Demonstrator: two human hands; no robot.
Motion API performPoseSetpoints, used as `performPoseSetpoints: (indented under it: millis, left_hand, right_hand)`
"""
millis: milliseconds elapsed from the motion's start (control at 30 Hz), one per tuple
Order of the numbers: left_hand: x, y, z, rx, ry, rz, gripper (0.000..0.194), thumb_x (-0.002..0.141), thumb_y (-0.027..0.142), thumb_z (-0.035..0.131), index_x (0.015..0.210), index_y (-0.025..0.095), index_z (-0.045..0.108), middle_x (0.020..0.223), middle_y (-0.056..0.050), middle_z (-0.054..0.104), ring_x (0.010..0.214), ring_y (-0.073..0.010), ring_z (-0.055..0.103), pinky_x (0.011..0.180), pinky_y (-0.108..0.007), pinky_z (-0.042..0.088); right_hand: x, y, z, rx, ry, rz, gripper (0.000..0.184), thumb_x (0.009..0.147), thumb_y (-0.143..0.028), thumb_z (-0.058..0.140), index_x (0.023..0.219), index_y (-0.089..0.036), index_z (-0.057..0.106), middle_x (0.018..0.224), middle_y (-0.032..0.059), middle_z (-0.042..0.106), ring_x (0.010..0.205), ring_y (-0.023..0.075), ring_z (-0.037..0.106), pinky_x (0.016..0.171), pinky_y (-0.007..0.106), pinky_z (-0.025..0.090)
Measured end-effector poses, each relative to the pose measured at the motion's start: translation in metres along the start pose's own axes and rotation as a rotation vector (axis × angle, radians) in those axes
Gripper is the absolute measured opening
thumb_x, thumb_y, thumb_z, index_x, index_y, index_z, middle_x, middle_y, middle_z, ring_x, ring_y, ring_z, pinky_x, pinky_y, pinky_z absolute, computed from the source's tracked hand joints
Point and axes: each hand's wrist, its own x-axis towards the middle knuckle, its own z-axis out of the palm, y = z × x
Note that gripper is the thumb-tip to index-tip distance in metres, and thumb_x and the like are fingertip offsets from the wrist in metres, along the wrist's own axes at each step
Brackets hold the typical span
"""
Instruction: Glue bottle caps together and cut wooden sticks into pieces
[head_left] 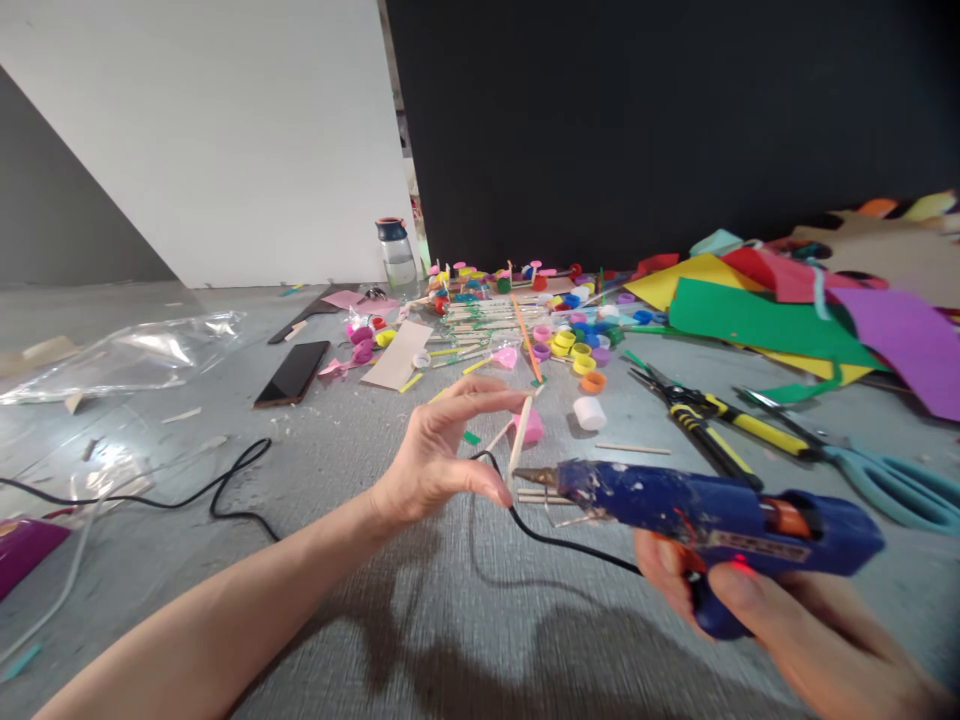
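Observation:
My left hand [450, 445] pinches a short pale wooden stick [520, 435] by its two ends, between thumb and fingers, held nearly upright above the table. My right hand [757, 600] is wrapped round the handle of a blue hot glue gun [675, 505], whose red light glows. The gun's metal nozzle points left and meets, or comes very close to, the stick's lower part. Just behind the stick is a pink piece [531, 427], partly hidden. A white bottle cap [589, 413] and a thin stick [632, 449] lie close beyond the nozzle.
Yellow-and-black pliers [705, 430] and blue-handled scissors [892, 480] lie at right, below coloured sheets [772, 320]. Several bottle caps [581, 350] and sticks spread across the back near a water bottle [396, 255]. A phone [292, 374], clear plastic [142, 355] and black cable [232, 475] are at left.

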Motion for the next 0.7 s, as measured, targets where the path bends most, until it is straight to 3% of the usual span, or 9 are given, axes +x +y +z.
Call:
performPoseSetpoints:
  millis: [167,300,433,700]
  left_hand:
    - [-0.0002,0.0007,0.0007,0.008,0.007,-0.011,0.075,0.050,0.069,0.084,0.115,0.032,0.077,0.111,-0.007,0.070,0.106,-0.0287,0.059,0.103,-0.048,0.038]
    - [-0.0003,0.0010,0.0011,0.006,0.009,-0.007,0.075,0.049,0.070,0.083,0.114,0.033,0.077,0.111,-0.007,0.070,0.105,-0.0287,0.059,0.103,-0.048,0.038]
    - [-0.0004,0.0006,0.0009,0.001,0.004,-0.006,0.075,0.049,0.069,0.084,0.114,0.032,0.077,0.110,-0.007,0.070,0.105,-0.0287,0.058,0.103,-0.048,0.039]
    - [-0.0007,-0.0021,0.0006,-0.016,0.007,0.007,0.074,0.050,0.068,0.085,0.114,0.032,0.077,0.111,-0.007,0.070,0.106,-0.0281,0.058,0.103,-0.047,0.038]
  right_hand:
    - [-0.0048,0.0053,-0.0065,-0.030,-0.009,0.029,0.031,0.095,-0.050,0.052,0.090,-0.030,0.074,0.087,0.0067,0.075,0.066,0.0232,0.068,0.055,0.031,0.060]
    - [-0.0028,0.0032,-0.0053,-0.092,-0.018,-0.022,0.029,0.096,-0.048,0.050,0.087,-0.028,0.069,0.082,0.0067,0.071,0.072,0.0241,0.067,0.059,0.031,0.059]
    - [0.0000,0.0019,0.0001,-0.109,0.031,-0.063,0.027,0.098,-0.047,0.047,0.093,-0.029,0.067,0.079,0.0046,0.066,0.073,0.0218,0.063,0.059,0.030,0.058]
    - [0.0004,0.0036,-0.0047,-0.126,-0.048,-0.093,0.026,0.101,-0.041,0.043,0.103,-0.030,0.067,0.084,0.0038,0.066,0.073,0.0199,0.062,0.062,0.028,0.057]
